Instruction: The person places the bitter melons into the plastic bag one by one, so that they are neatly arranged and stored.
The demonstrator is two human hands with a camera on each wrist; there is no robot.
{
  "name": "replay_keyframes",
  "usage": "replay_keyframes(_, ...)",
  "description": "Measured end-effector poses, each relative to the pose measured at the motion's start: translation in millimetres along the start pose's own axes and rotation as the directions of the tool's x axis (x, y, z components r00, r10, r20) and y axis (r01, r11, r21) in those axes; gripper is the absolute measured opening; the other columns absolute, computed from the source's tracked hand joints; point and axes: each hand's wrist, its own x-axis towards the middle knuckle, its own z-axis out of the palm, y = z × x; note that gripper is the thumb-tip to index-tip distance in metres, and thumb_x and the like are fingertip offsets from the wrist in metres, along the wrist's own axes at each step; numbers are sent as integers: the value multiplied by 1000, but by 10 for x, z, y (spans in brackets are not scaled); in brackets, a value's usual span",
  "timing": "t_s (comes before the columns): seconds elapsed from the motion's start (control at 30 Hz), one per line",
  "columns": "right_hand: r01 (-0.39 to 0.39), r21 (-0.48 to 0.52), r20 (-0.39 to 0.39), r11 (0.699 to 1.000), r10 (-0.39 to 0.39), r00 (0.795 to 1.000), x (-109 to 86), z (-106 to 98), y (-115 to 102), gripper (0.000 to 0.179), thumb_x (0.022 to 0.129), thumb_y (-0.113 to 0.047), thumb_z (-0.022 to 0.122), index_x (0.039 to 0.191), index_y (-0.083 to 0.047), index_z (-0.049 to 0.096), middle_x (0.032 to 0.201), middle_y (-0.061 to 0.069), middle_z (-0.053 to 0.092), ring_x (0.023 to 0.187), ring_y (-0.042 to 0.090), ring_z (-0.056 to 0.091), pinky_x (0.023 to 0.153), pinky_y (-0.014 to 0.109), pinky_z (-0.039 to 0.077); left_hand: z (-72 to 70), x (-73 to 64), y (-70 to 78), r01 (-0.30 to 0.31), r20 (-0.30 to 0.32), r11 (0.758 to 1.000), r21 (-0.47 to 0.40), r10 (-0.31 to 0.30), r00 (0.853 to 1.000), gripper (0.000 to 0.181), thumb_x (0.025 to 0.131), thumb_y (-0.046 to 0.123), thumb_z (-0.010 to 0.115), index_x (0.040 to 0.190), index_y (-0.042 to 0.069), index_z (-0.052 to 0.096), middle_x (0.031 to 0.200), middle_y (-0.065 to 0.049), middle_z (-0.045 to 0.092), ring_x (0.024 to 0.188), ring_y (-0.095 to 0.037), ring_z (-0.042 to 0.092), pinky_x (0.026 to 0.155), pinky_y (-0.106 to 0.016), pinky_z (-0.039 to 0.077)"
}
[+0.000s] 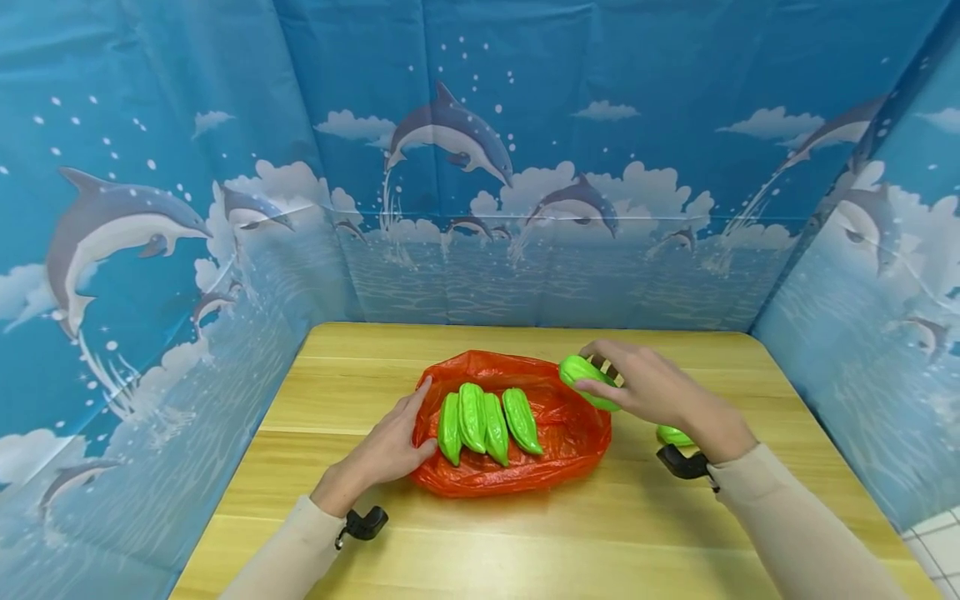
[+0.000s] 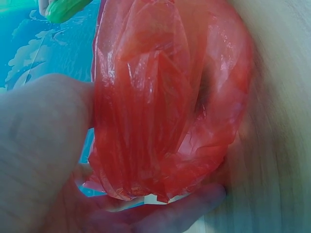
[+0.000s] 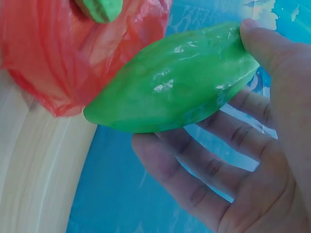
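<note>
A red plastic bag (image 1: 517, 482) lies spread with its mouth up on the table, several green ridged vegetables (image 1: 472, 417) side by side inside it. My left hand (image 1: 390, 442) rests against the bag's left end, fingers and thumb spread fairly straight along its edge. Over the bag's right rim my right hand (image 1: 637, 383) holds another glossy green vegetable (image 3: 170, 82), tapered at its end, between thumb and fingertips. One more green vegetable (image 1: 673, 435) lies on the table to the right, partly hidden by the right wrist.
The wooden table (image 1: 480, 550) has a light, glossy top. Blue curtains (image 1: 540, 275) with dolphins stand along its back and sides. A black camera mount (image 1: 366, 523) is strapped to the left wrist, and another black mount (image 1: 681, 461) to the right.
</note>
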Motion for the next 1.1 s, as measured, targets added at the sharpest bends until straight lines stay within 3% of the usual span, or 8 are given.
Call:
replay_keyframes(0.23, -57, 84, 19, 995, 56, 998, 100, 30, -102, 54, 117, -54, 69, 150, -11, 67, 129, 12, 83, 115, 28, 82, 95, 54, 70, -9, 11, 0, -5, 1, 1000, -4, 5, 1000, 105, 107, 19, 78, 190, 15, 13, 186, -29, 39, 168, -50, 50, 137, -66, 45)
replay_keyframes(0.4, -70, 127, 25, 989, 68, 997, 175, 82, -138, 54, 117, -50, 69, 150, -7, 68, 131, 17, 82, 106, 26, 83, 94, 54, 71, -2, 15, -3, -12, -2, 1000, -10, 12, 1000, 105, 108, 19, 78, 189, 14, 13, 185, -29, 39, 168, -50, 49, 137, -66, 45)
replay_keyframes(0.83, -96, 216, 79, 972, 81, 994, 279, 302, -178, 53, 117, -47, 71, 157, -13, 66, 129, 15, 83, 108, 28, 82, 96, 53, 70, -5, -12, 6, -3, 2, 1000, -30, 3, 1000, 104, 108, 19, 78, 190, 15, 13, 185, -29, 39, 168, -50, 49, 137, -66, 45)
replay_keyframes(1.1, -90, 202, 123, 975, 66, 990, 311, 411, -168, 47, 116, -43, 74, 150, -10, 71, 124, 10, 83, 105, 22, 80, 88, 44, 68, -22, -16, 23, 3, 0, 1000, -30, -3, 1000, 104, 108, 19, 79, 189, 15, 14, 185, -29, 40, 168, -49, 50, 137, -66, 45)
